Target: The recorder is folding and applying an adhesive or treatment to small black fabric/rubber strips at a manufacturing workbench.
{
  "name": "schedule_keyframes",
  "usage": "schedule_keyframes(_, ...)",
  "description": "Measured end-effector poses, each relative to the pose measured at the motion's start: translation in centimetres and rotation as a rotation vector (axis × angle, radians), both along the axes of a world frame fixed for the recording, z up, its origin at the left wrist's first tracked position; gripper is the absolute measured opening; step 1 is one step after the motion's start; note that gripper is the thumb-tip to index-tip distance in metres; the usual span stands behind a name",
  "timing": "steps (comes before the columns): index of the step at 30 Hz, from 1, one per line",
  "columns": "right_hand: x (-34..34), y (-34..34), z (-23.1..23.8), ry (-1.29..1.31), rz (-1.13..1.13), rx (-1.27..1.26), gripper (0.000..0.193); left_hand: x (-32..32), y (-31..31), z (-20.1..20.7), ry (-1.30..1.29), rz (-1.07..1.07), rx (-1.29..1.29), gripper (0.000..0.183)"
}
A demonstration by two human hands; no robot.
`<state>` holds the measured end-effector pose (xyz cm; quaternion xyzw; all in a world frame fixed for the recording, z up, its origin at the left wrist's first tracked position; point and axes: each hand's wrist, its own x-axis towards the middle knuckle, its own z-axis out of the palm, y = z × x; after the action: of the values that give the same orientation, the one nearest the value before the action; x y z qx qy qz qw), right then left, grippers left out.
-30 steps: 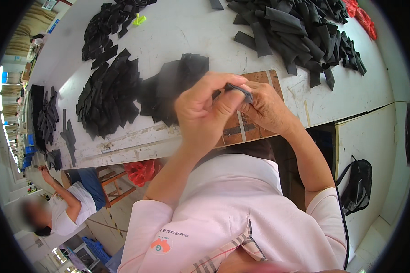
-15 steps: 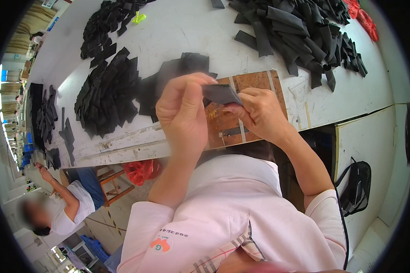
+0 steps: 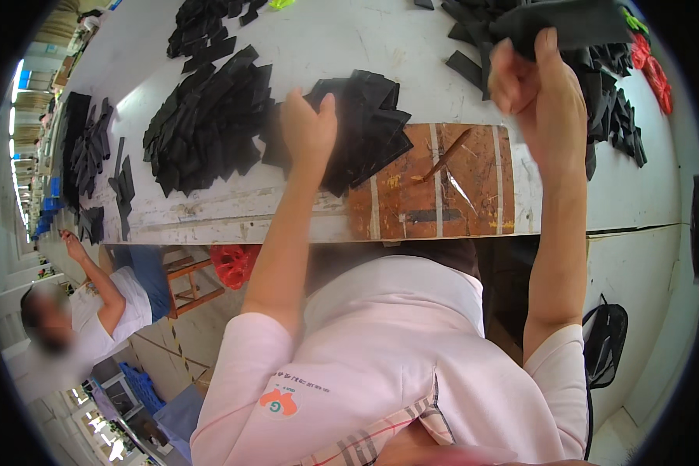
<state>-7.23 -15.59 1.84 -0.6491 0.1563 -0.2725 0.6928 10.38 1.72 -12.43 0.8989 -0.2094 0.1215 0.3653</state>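
Holding one black strip [image 3: 579,23], the right hand [image 3: 550,105] hovered. The left hand [image 3: 309,132], thumb apart, overlapped one pile [image 3: 369,124]. One emblem [image 3: 278,402] marked the shirt [image 3: 396,349].

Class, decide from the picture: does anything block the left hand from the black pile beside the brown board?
Nothing visible stands between the left hand and the black pile; they overlap in view, though contact is unclear.

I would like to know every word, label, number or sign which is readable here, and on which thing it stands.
Pale pink shirt: an orange-and-green emblem and a line of dark characters; I do not copy out printed text.
Brown board: yellow marks, too blurred to read.
Black piece in the right hand: none to be seen.
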Motion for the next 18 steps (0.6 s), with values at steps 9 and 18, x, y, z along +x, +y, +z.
schedule_keyframes(9,-5.5,8.1,-4.6,0.331,-0.009,-0.109,0.029,3.2,1.4,-1.2,-0.061,-0.039,-0.129,0.009)
schedule_keyframes(18,-2.7,11.3,-5.4,0.096,-0.087,-0.589,0.036,-11.0,6.8,6.0,1.084,-0.562,-1.112,0.011)
